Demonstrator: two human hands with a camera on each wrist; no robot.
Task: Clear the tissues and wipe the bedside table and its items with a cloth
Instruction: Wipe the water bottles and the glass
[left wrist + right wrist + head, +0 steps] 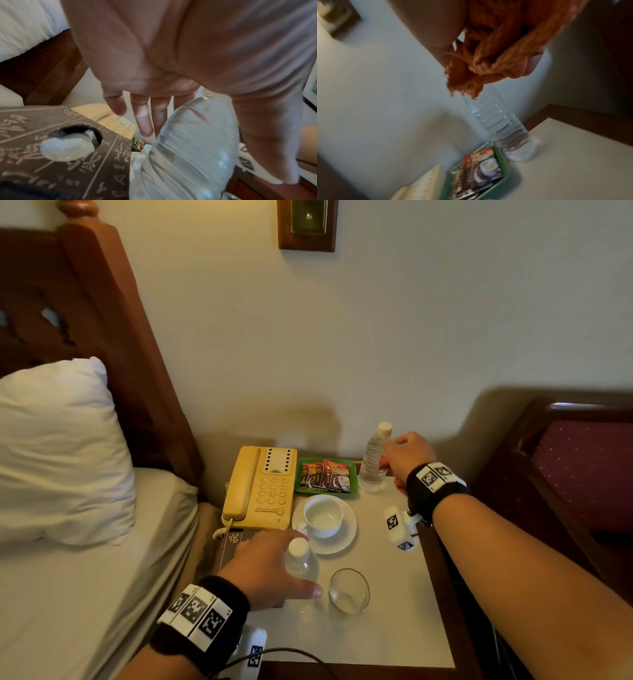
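Bed (85,577) at left, pillow (58,453) on it. Table (404,604) between bed and chair (579,460), pale top.

On the table, large to small: phone (260,491), tissue box (51,155) with a tissue (65,147) poking from its hole, saucer with cup (323,517), green tray of sachets (326,477), two bottles, glass (349,590).

Left hand (270,566): fingers loosely spread around the near bottle (301,563), thumb on its side; hold looks light, not a full clench.

Right hand (409,455): fingers clenched on the orange cloth (484,58), bunched against the neck of the far bottle (373,460), which stands at the back right, beside the tray.

Progress, judged: no loose tissues visible on the top, so clearing looks done. Wiping under way on the bottles. Phone, cup, glass, tray, tabletop likely remain; cannot tell which are already wiped.
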